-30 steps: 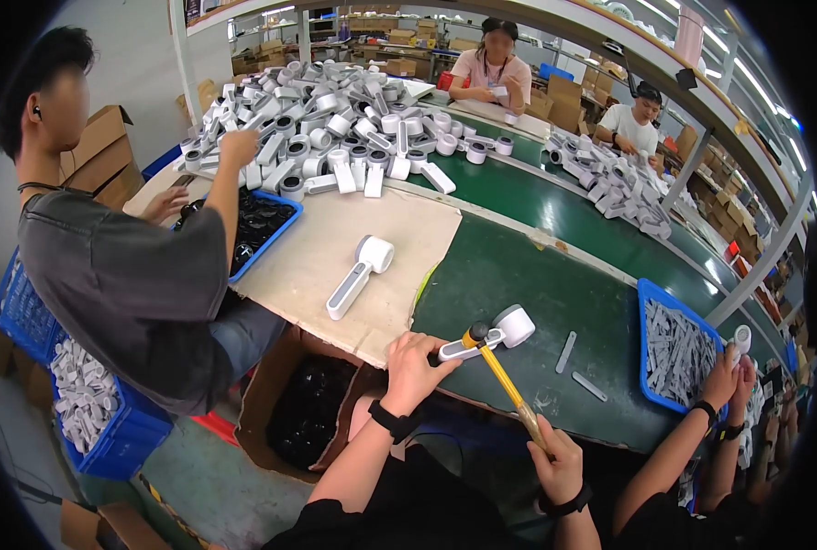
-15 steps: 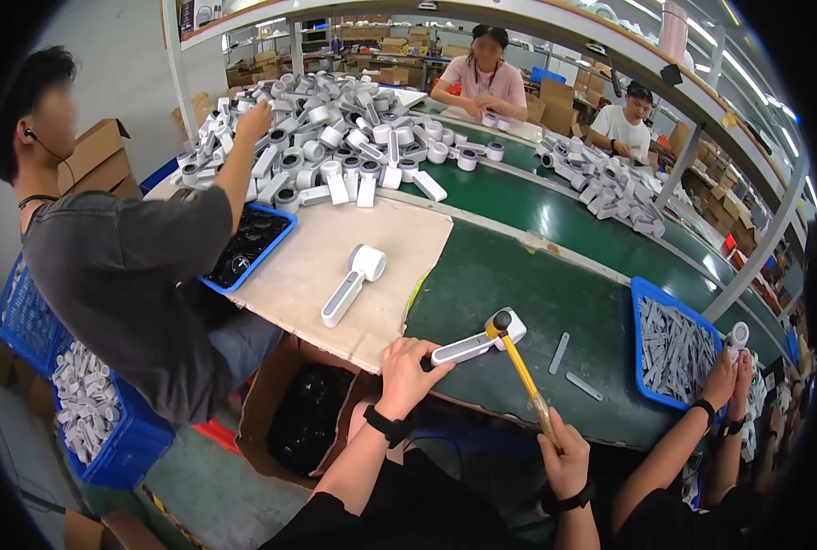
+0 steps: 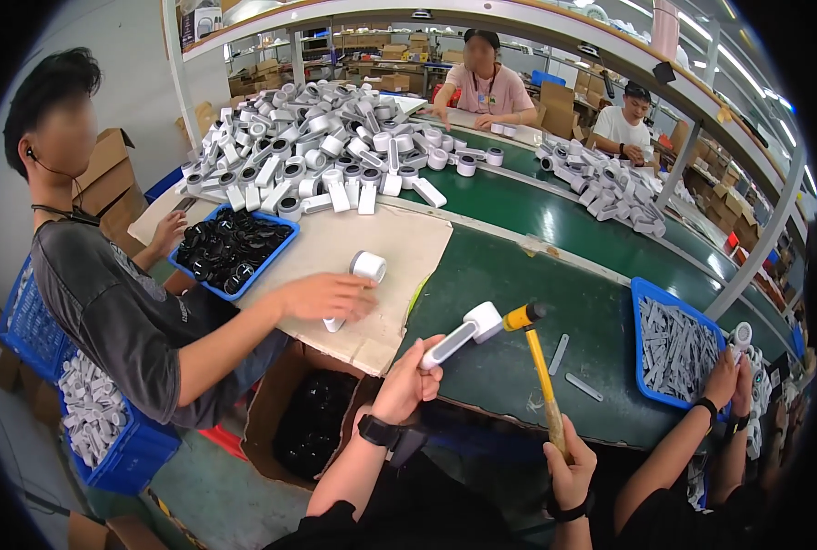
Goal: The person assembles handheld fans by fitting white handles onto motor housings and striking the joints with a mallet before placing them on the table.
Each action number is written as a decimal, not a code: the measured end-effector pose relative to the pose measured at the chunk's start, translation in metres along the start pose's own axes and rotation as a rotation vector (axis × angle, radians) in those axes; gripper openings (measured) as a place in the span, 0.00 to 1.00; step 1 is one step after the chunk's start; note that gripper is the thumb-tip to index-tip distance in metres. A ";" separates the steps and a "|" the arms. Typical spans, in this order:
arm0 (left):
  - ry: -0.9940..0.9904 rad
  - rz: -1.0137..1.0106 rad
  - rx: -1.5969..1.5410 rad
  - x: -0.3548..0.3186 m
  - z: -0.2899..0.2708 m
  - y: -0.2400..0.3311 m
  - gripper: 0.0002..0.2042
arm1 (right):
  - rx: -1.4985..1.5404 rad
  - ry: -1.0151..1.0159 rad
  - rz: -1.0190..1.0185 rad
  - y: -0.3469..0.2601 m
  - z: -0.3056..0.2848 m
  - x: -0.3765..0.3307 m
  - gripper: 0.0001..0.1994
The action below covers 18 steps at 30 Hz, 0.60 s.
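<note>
My left hand (image 3: 405, 389) is closed around the handle end of a white handheld device (image 3: 484, 321) with a round head and a grey strip along its handle. The device tilts up off the green bench, head pointing away from me. In my right hand (image 3: 570, 467) is a hammer (image 3: 539, 362) with a yellow handle and a yellow-and-black head. That head is up beside the device, apart from it. Two loose grey strips (image 3: 560, 355) lie on the bench just right of the hammer. Another such white device (image 3: 368, 266) lies on the cardboard sheet, partly covered by a co-worker's hand.
A blue tray of black round parts (image 3: 230, 252) stands by the co-worker at left. Behind it rises a large pile of white devices (image 3: 308, 147). A blue tray of grey strips (image 3: 673, 344) sits right, beside another person's hands. An open carton (image 3: 312, 426) is below the bench edge.
My left hand has lifted the device off the bench, and the hammer head has moved right, away from it. The left co-worker's hand has come from the pile to the device on the cardboard.
</note>
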State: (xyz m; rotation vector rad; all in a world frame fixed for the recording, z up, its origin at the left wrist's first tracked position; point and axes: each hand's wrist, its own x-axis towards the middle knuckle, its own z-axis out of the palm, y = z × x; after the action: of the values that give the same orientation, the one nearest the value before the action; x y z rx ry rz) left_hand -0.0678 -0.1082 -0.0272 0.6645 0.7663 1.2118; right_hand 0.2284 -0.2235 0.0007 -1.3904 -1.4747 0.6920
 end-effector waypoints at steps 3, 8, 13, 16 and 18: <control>0.264 0.133 0.352 -0.004 0.003 -0.005 0.20 | -0.078 -0.074 -0.114 -0.005 0.008 0.007 0.26; 0.554 0.754 1.262 -0.002 -0.004 -0.010 0.11 | -0.166 -0.151 -0.290 -0.019 0.019 0.018 0.26; 0.490 0.791 1.229 0.006 -0.010 -0.012 0.10 | -0.155 -0.010 -0.490 -0.017 0.037 0.024 0.25; 0.524 0.811 1.208 0.007 -0.013 -0.014 0.11 | -0.320 -0.245 -0.396 -0.020 0.035 0.031 0.25; 0.526 0.812 1.222 0.008 -0.013 -0.014 0.11 | -0.277 -0.183 -0.415 -0.023 0.036 0.029 0.25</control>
State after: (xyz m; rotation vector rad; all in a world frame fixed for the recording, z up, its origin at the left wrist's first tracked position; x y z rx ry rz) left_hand -0.0694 -0.1031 -0.0476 1.8133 1.8308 1.5984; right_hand 0.1893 -0.1924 0.0149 -1.1855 -1.9894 0.3664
